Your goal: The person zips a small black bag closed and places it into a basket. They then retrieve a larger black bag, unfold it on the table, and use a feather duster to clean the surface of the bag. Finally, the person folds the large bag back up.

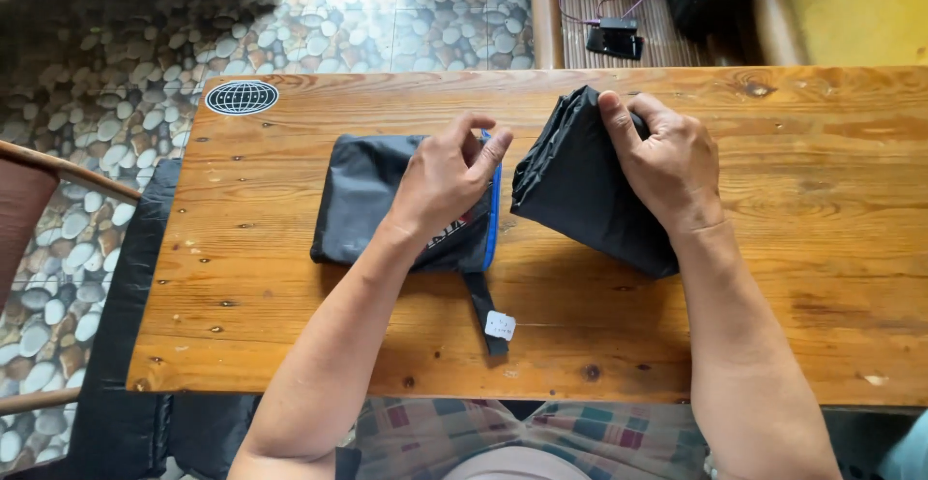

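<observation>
Now the left hand (pixel 447 178), in the middle of the frame, pinches the blue-trimmed mouth edge of a flat dark grey fabric pouch (pixel 372 204) between thumb and fingers, its palm resting on the pouch. The right hand (pixel 667 156), right of the middle, is clenched around the top of a folded black fabric bundle (pixel 585 195), which lies on the varnished wooden table (pixel 773 306) just beside the pouch, not touching it.

I think the bundle may spring open if the right fingers loosen, because only its upper end is gripped. The pouch mouth may also slip from the pinch, as the cloth looks smooth. A black strap with a small white tag (pixel 500 325) lies toward the lower edge of the table and could catch on a sleeve or arm.

Bare wood shows at the lower left and far right of the frame. The upper table edge is near the bundle.
</observation>
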